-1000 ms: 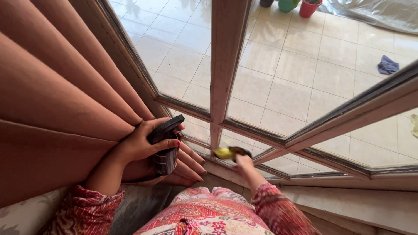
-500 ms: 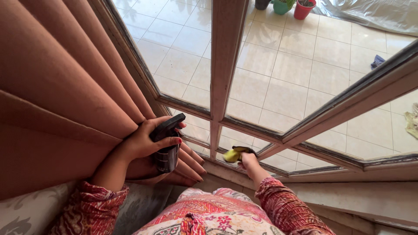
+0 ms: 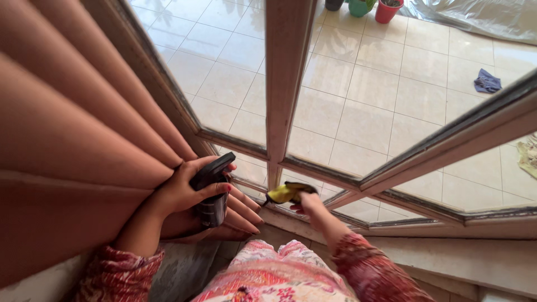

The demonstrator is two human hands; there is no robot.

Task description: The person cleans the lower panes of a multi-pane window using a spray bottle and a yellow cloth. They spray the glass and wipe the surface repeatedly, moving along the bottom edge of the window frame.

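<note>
Yellow cloth farther left along window frame

Left hand grips a dark spray bottle; right hand presses what looks like a yellow cloth against the wooden window frame.

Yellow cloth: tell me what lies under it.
The yellow cloth, held by the right hand, is pressed on the window frame's lower rail. The spot beneath it is covered.

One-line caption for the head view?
Left hand holds a dark spray bottle; right hand presses a yellow cloth against the window frame.
</note>
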